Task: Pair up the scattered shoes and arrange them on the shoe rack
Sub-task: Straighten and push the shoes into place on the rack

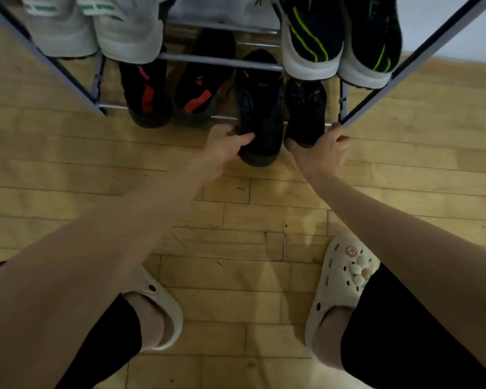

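Observation:
On the bottom bars of the shoe rack [222, 61] stand two black shoes with red stripes [149, 94] on the left and two plain black shoes on the right. My left hand [225, 144] grips the heel end of the left plain black shoe [260, 108], which sticks out over the front bar. My right hand [324, 151] holds the heel of the right plain black shoe [306, 108], fingers curled around it near the rack's right post. The shelf above carries a white pair with green marks [96, 26] and a black pair with neon-green lines [340, 37].
The rack's dark side frames [421, 54] slant outward at left and right. Wooden plank floor [236, 220] spreads in front of the rack. My feet in cream clogs [345, 282] stand at the lower left and lower right.

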